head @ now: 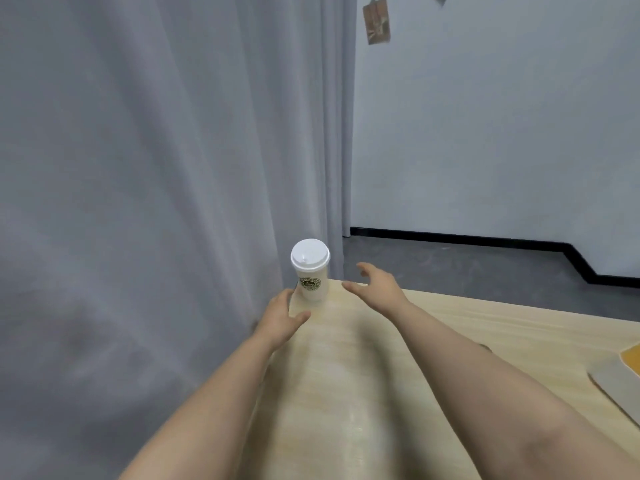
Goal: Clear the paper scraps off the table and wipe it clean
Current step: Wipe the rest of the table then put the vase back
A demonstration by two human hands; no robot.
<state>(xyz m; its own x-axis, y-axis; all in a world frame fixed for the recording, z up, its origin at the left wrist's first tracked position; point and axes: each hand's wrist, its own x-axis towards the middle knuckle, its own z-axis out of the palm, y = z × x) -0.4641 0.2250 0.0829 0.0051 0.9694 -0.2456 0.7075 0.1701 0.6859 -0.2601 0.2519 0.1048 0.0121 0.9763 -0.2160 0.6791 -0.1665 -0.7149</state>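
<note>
The table [363, 375], a pale wood-grain top, runs from the near edge of the view to a far corner beside a grey curtain [156, 168]. A white wall [485, 116] with a black skirting strip stands behind it, above grey floor. At the table's right edge lies a flat grey thing [616, 386] with an orange piece just behind it, both cut off by the frame. Both bare forearms reach forward over the tabletop. The right hand [375, 284] hovers with fingers spread and loosely bent, holding nothing, just right of a white lidded paper cup [310, 271]. The left hand [282, 318] has fingers relaxed and thumb out, also holding nothing, its fingertips right at the cup's base; whether they touch it I cannot tell. The cup stands upright at the far corner. A small brown picture [376, 21] hangs on the wall.
</note>
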